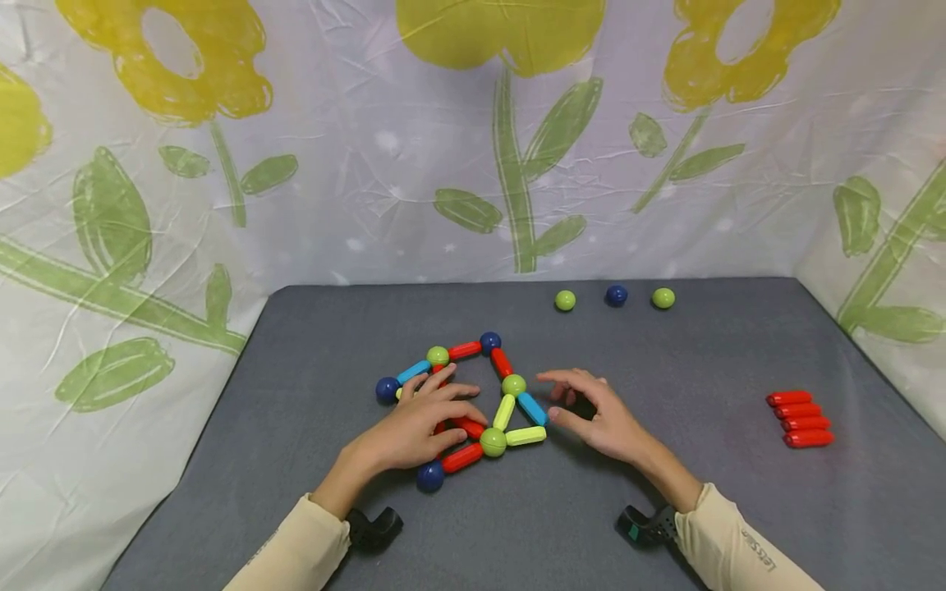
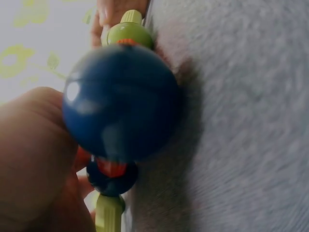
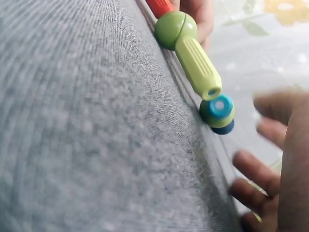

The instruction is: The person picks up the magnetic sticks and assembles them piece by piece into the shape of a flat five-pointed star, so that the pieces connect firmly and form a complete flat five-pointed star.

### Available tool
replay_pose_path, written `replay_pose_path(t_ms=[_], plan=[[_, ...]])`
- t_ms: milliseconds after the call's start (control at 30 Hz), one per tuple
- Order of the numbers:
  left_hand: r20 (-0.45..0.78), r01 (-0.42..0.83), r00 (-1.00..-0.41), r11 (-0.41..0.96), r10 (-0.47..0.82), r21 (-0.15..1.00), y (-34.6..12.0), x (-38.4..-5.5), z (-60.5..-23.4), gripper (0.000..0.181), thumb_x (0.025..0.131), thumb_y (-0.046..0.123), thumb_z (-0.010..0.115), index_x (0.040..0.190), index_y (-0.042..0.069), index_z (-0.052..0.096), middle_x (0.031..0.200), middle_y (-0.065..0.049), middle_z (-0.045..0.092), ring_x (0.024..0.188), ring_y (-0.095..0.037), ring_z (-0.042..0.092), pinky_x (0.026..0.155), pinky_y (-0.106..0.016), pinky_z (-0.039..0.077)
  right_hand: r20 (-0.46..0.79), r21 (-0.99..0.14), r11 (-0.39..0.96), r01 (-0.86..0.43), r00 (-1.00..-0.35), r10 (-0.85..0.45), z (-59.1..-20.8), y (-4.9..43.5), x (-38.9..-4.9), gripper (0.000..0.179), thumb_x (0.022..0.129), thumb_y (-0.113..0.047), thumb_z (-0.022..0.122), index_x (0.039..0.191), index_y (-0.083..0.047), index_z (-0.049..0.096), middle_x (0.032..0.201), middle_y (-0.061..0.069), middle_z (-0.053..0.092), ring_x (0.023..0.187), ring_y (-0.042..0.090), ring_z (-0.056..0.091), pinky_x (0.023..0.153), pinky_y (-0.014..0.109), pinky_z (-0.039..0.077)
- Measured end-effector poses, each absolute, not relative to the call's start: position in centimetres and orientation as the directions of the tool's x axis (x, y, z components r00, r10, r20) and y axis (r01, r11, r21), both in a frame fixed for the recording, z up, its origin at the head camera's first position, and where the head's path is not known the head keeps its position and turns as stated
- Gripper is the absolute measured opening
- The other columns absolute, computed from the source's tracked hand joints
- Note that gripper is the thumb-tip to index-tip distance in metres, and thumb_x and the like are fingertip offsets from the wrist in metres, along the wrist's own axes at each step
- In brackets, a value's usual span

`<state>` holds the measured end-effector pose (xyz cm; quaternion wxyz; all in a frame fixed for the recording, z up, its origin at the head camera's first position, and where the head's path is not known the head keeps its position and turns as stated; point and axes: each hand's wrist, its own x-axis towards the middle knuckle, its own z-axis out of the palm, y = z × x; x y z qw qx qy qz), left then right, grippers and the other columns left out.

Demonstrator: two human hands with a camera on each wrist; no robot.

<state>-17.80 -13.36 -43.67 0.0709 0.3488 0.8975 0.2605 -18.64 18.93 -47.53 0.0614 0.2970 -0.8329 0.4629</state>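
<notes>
A flat frame of coloured rods and balls lies on the grey table. My left hand [image 1: 417,423] is spread over its left part, fingers resting on the red rods and hiding some of them. In front of that hand sits a dark blue ball [image 1: 430,475], large in the left wrist view. Just right of the frame hovers my right hand [image 1: 602,419], fingers loosely bent and holding nothing. Its thumb is close to the free end of a light-blue rod [image 1: 532,408]. A yellow-green rod [image 1: 526,436] points the same way from a green ball [image 1: 493,442].
Along the table's back edge are a green ball [image 1: 565,300], a blue ball [image 1: 617,295] and another green ball [image 1: 663,298]. Several red rods [image 1: 807,423] lie in a stack-like row at the right. A flowered cloth [image 1: 355,164] hangs behind the table.
</notes>
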Motion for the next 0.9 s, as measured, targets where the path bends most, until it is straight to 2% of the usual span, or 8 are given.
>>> replay_pose_path(t_ms=[133, 300, 400, 500, 633, 733, 833, 900], plan=[[0.044, 0.589, -0.743, 0.620, 0.668, 0.518, -13.6, -17.8, -43.6, 0.028, 0.096, 0.017, 0.070, 0.119, 0.033, 0.072, 0.149, -0.001, 0.058, 0.157, -0.036, 0.022, 0.118, -0.071, 0.009, 0.401, -0.748, 0.465, -0.473, -0.881, -0.251, -47.9, 19.2, -19.3, 0.033, 0.094, -0.009, 0.071, 0.127, -0.006, 0.067, 0.095, 0.002, 0.067, 0.085, 0.011, 0.059, 0.083, 0.035, 0.041], [0.035, 0.588, -0.739, 0.618, 0.673, 0.522, -13.4, -17.8, -43.6, 0.030, 0.096, 0.014, 0.069, 0.119, 0.032, 0.071, 0.147, -0.001, 0.059, 0.156, -0.036, 0.024, 0.118, -0.069, 0.013, 0.379, -0.784, 0.527, -0.327, -0.926, -0.010, -47.7, 20.7, -21.3, 0.027, 0.094, -0.009, 0.072, 0.121, -0.004, 0.070, 0.095, 0.009, 0.067, 0.085, 0.009, 0.057, 0.080, 0.025, 0.044], [0.039, 0.586, -0.742, 0.619, 0.669, 0.523, -13.3, -17.8, -43.6, 0.029, 0.096, 0.015, 0.070, 0.119, 0.032, 0.071, 0.147, -0.001, 0.059, 0.156, -0.036, 0.024, 0.119, -0.069, 0.013, 0.356, -0.829, 0.506, -0.236, -0.922, 0.153, -47.5, 22.1, -22.7, 0.026, 0.094, -0.009, 0.071, 0.119, -0.001, 0.069, 0.098, 0.015, 0.067, 0.083, 0.003, 0.056, 0.078, 0.018, 0.043], [0.039, 0.585, -0.743, 0.620, 0.668, 0.523, -13.3, -17.8, -43.6, 0.029, 0.095, 0.015, 0.070, 0.118, 0.032, 0.072, 0.147, -0.001, 0.059, 0.156, -0.036, 0.025, 0.119, -0.068, 0.014, 0.346, -0.864, 0.476, -0.165, -0.881, 0.322, -47.3, 23.6, -24.0, 0.027, 0.093, -0.007, 0.069, 0.119, 0.001, 0.068, 0.104, 0.019, 0.067, 0.083, 0.000, 0.052, 0.079, 0.015, 0.040], [0.039, 0.585, -0.743, 0.619, 0.669, 0.525, -13.3, -17.8, -43.7, 0.029, 0.095, 0.016, 0.071, 0.118, 0.033, 0.071, 0.147, 0.000, 0.058, 0.156, -0.035, 0.025, 0.119, -0.068, 0.014, 0.363, -0.873, 0.476, -0.108, -0.796, 0.485, -47.3, 25.4, -25.7, 0.033, 0.093, -0.007, 0.068, 0.124, 0.004, 0.064, 0.118, 0.023, 0.063, 0.096, 0.018, 0.055, 0.093, 0.030, 0.040], [0.046, 0.586, -0.743, 0.616, 0.667, 0.526, -13.3, -17.9, -43.8, 0.029, 0.095, 0.016, 0.071, 0.118, 0.033, 0.071, 0.146, 0.000, 0.058, 0.156, -0.035, 0.025, 0.119, -0.067, 0.013, 0.382, -0.868, 0.488, -0.091, -0.750, 0.540, -47.3, 26.6, -26.9, 0.038, 0.093, -0.008, 0.067, 0.129, 0.005, 0.061, 0.126, 0.026, 0.059, 0.109, 0.036, 0.052, 0.102, 0.045, 0.037], [0.047, 0.586, -0.744, 0.617, 0.666, 0.525, -13.3, -17.9, -43.9, 0.029, 0.095, 0.014, 0.069, 0.118, 0.033, 0.071, 0.146, 0.001, 0.058, 0.156, -0.034, 0.025, 0.119, -0.067, 0.013, 0.380, -0.863, 0.500, -0.072, -0.744, 0.549, -47.5, 27.7, -28.1, 0.044, 0.094, -0.009, 0.065, 0.135, 0.004, 0.057, 0.133, 0.027, 0.056, 0.119, 0.043, 0.049, 0.108, 0.052, 0.033], [0.047, 0.588, -0.743, 0.617, 0.668, 0.523, -13.3, -18.0, -43.9, 0.030, 0.095, 0.013, 0.068, 0.117, 0.033, 0.071, 0.146, 0.001, 0.058, 0.156, -0.034, 0.025, 0.119, -0.067, 0.013, 0.365, -0.855, 0.517, -0.049, -0.765, 0.531, -47.5, 28.3, -28.8, 0.048, 0.095, -0.011, 0.065, 0.140, 0.001, 0.055, 0.138, 0.027, 0.054, 0.124, 0.044, 0.047, 0.112, 0.055, 0.028]])
